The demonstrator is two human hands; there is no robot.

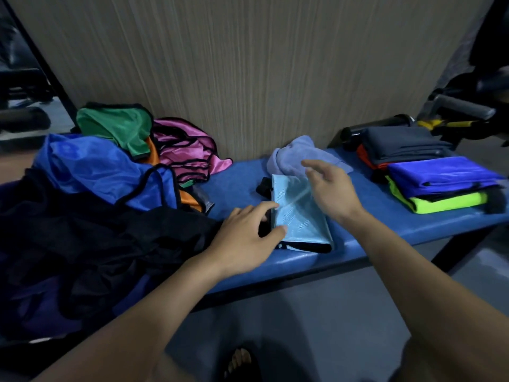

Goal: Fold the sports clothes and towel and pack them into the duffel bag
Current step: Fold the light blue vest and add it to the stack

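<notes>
Flattening glossy rectangular light-blue garment (298, 216)

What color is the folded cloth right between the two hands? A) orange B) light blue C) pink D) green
B: the folded cloth lying on the bench between the left hand and right hand is light blue with a black trim.
</notes>
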